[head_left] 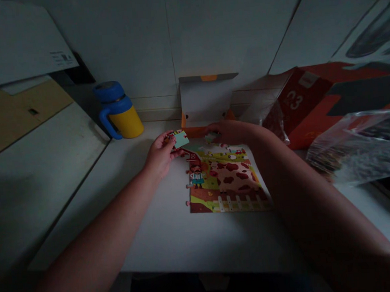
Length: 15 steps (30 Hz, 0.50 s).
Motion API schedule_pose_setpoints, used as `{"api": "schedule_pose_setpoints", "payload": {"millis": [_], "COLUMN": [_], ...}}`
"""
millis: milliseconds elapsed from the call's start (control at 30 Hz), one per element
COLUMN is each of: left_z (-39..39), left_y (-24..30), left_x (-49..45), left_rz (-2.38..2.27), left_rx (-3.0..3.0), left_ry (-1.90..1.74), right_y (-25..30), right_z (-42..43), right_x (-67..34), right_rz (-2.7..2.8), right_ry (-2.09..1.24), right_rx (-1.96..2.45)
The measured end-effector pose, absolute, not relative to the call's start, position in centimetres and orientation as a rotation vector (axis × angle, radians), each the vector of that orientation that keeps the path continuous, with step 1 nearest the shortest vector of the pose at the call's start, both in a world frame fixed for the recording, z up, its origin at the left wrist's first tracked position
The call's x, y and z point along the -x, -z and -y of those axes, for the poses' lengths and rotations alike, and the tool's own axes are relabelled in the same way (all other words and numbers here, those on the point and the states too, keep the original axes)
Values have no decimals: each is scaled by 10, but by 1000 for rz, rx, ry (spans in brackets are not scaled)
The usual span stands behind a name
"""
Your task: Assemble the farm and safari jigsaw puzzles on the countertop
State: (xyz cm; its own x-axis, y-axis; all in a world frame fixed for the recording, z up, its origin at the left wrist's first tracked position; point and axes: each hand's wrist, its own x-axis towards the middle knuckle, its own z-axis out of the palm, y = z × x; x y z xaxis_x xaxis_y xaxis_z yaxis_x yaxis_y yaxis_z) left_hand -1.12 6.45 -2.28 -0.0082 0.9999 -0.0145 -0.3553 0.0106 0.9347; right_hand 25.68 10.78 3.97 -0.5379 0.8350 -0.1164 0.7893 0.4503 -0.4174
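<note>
A part-built farm jigsaw (229, 179) with a spotted cow lies on the white table (174, 236). My left hand (160, 155) pinches a small pale green puzzle piece (180, 139) just above the jigsaw's upper left corner. My right hand (229, 132) rests palm down at the jigsaw's top edge, in front of an open orange box (207, 103). Its fingers are curled, and what lies under them is hidden.
A yellow mug with a blue lid and handle (119, 111) stands at the back left. A red box marked 33 (299, 107) and clear plastic bags (362, 147) sit to the right. A lower grey surface (33, 175) runs along the left.
</note>
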Motion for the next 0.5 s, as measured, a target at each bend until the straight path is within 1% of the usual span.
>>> {"api": "schedule_pose_setpoints", "payload": {"millis": [67, 100, 267, 400, 500], "left_z": [-64, -64, -65, -65, -64], "left_y": [22, 22, 22, 22, 21], "left_x": [11, 11, 11, 10, 10], "left_rz": [-942, -937, -918, -923, -928], "left_rx": [-925, -924, -924, -925, -920], "left_ry": [-1352, -1353, -1362, -1358, -1352], "right_y": [-38, -36, -32, -29, -28], "right_z": [-107, -107, -108, -109, -110], "right_x": [-254, -252, -246, -249, -247], "right_rz": [2612, 2612, 2702, 2633, 2688], "right_ry": [-533, -522, -619, -715, -591], "right_rx": [1489, 1518, 1517, 1596, 1624]}}
